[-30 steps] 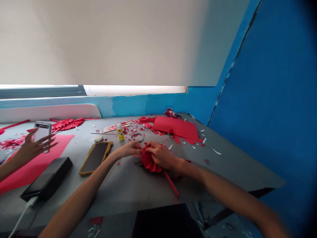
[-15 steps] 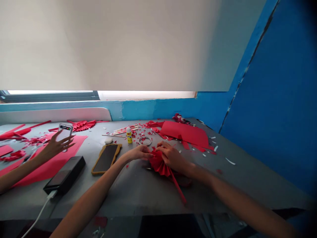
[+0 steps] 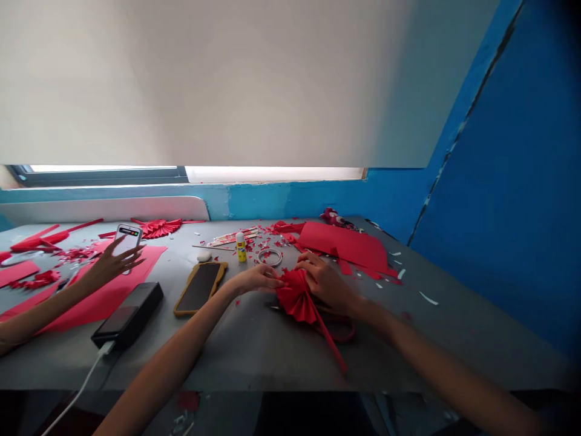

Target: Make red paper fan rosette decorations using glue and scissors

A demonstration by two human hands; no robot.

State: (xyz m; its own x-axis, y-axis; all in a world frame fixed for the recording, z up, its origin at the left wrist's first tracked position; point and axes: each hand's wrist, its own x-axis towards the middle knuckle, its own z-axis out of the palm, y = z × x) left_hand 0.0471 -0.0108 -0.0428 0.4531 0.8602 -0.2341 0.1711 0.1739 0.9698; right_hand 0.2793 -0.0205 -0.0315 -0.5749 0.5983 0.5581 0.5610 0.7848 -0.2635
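A pleated red paper fan (image 3: 297,297) with a thin red handle (image 3: 333,345) is held low over the grey table. At its left edge, my left hand (image 3: 258,279) pinches the paper between thumb and fingers. From the right, my right hand (image 3: 324,281) has its fingers closed on the folds; its fingertips are partly hidden. Under the fan and my right wrist lie scissors (image 3: 345,330) with dark red handles, their blade tip showing at the left. A roll of tape (image 3: 270,257) and a yellow glue stick (image 3: 241,247) are just beyond my left hand.
Red paper sheets (image 3: 345,242) and scraps lie behind my right hand. A yellow-cased phone (image 3: 201,288) and a black power bank (image 3: 129,315) with a white cable are to the left. Another person's hand (image 3: 113,263) holds a white phone (image 3: 128,239) there. Another pleated fan (image 3: 158,227) lies behind.
The whole view has shifted slightly, so things sit a little further right. My right hand has slid a little along the fan's folds, and more of the scissors' handle shows. Both hands keep hold.
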